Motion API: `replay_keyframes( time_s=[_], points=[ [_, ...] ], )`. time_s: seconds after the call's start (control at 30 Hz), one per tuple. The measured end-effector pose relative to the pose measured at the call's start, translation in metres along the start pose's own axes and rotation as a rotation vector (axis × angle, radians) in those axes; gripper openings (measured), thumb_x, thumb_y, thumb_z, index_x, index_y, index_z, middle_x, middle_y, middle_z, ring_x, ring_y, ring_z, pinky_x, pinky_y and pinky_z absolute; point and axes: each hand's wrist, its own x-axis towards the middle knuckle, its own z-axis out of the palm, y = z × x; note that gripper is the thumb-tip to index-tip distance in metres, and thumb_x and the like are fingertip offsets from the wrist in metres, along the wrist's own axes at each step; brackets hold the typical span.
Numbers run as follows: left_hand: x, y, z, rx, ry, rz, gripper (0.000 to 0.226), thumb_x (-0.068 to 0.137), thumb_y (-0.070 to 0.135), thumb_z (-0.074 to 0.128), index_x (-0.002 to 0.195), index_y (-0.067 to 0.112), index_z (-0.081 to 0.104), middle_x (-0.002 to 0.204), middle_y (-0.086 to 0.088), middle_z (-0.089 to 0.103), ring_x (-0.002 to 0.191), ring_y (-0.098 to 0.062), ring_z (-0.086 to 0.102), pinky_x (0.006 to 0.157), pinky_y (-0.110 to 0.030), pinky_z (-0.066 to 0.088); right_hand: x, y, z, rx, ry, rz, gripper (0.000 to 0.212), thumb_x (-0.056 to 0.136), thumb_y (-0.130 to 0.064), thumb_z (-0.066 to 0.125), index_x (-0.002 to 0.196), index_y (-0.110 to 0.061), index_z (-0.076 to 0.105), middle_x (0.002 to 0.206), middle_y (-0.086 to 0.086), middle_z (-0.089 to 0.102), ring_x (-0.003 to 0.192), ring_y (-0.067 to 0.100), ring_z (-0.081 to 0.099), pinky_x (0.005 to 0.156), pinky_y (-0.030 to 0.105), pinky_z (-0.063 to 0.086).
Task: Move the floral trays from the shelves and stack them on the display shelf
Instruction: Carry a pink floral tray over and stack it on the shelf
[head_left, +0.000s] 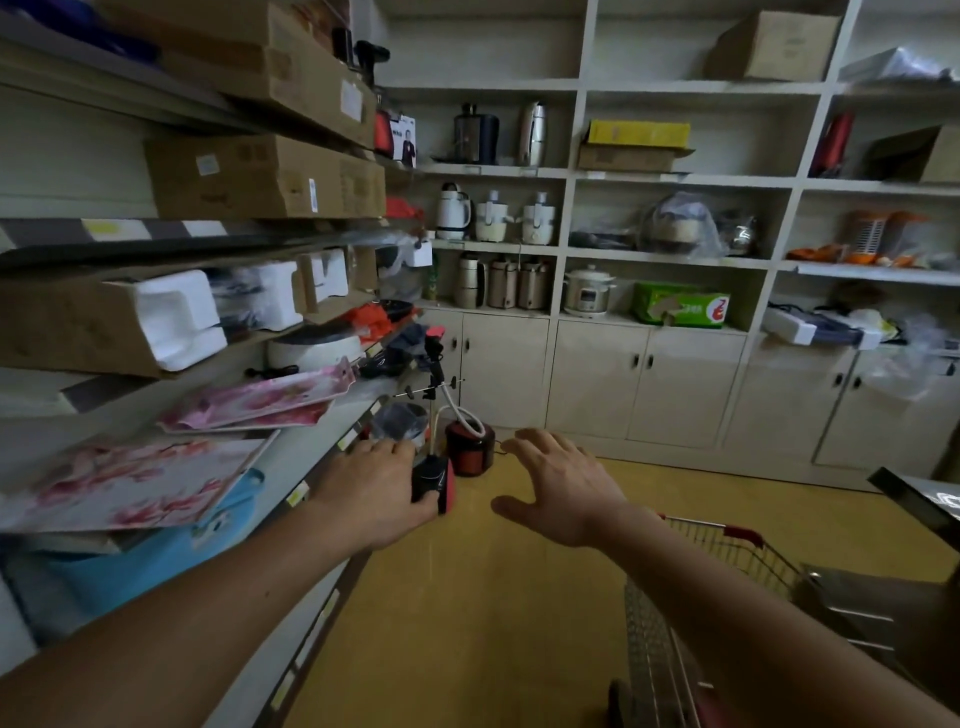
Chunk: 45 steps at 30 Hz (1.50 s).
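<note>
Left hand (375, 488): held out over the front edge of the low left shelf (311, 457), fingers loosely spread and holding nothing; thumb lies in front of a black-and-red appliance (434, 480), contact hard to judge from this angle.
Right hand (558, 486): raised over the yellow floor (467, 597), palm down, fingers straight and fanned, thumb out to the side, nothing in it.
Near floral tray (135, 483): pink blossoms on white, lying tilted on the low left shelf, its lower edge resting on a blue plastic tub (156, 561); left of the left hand and apart from it.
Far floral tray (260, 400): same pattern, propped at a slant further back along the same shelf; seems to be two trays nested, though the blur leaves that unsure.
Shelf above: open cardboard boxes (104, 322) with white foam inserts, and a round white cooker (314, 351) near the shelf's front edge.
Floor by the shelf end: a red garment steamer base (469, 449) with a white hose.
Back wall: pale shelving unit (571, 249) with kettles, juicers, a rice cooker and a green box (680, 306), cupboards below.
Lower right corner: a wire shopping cart (727, 597) with a red handle, beneath the right forearm.
</note>
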Motion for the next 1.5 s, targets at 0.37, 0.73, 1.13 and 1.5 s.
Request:
replay_keyframes(
  time_s=[0.37, 0.73, 1.13, 1.5],
  points=[
    [0.162, -0.050, 0.044, -0.010, 0.044, -0.028, 0.063, 0.087, 0.062, 0.040, 0.132, 0.018, 0.041, 0.131, -0.005, 0.051, 0.117, -0.024, 0.048, 0.091, -0.039, 0.044, 0.160, 0.050, 0.045, -0.013, 0.006, -0.036, 0.072, 0.085, -0.064, 0.050, 0.144, -0.030, 0.028, 0.149, -0.001, 0.030, 0.135, 0.022, 0.030, 0.106, 0.043, 0.033],
    [0.272, -0.102, 0.077, 0.016, 0.029, -0.130, 0.056, 0.088, 0.061, 0.041, 0.121, 0.016, 0.043, 0.124, -0.008, 0.053, 0.112, -0.026, 0.050, 0.083, -0.039, 0.042, 0.314, 0.075, 0.101, 0.041, -0.010, -0.175, 0.072, 0.084, -0.063, 0.052, 0.143, -0.027, 0.032, 0.147, -0.001, 0.033, 0.133, 0.022, 0.033, 0.104, 0.043, 0.037],
    [0.315, -0.129, 0.123, 0.021, 0.016, -0.561, 0.060, 0.085, 0.063, 0.044, 0.123, 0.017, 0.046, 0.124, -0.007, 0.055, 0.109, -0.025, 0.053, 0.084, -0.036, 0.045, 0.461, 0.072, 0.163, 0.135, -0.084, -0.638, 0.073, 0.087, -0.058, 0.053, 0.147, -0.026, 0.028, 0.154, 0.002, 0.026, 0.139, 0.024, 0.024, 0.110, 0.046, 0.029],
    [0.236, -0.200, 0.159, 0.070, -0.124, -0.994, 0.059, 0.088, 0.059, 0.044, 0.128, 0.016, 0.040, 0.126, -0.006, 0.052, 0.111, -0.024, 0.051, 0.082, -0.035, 0.042, 0.511, -0.061, 0.224, 0.199, -0.144, -1.028, 0.072, 0.086, -0.058, 0.056, 0.145, -0.024, 0.032, 0.150, 0.001, 0.032, 0.133, 0.022, 0.033, 0.103, 0.037, 0.036]
  ],
)
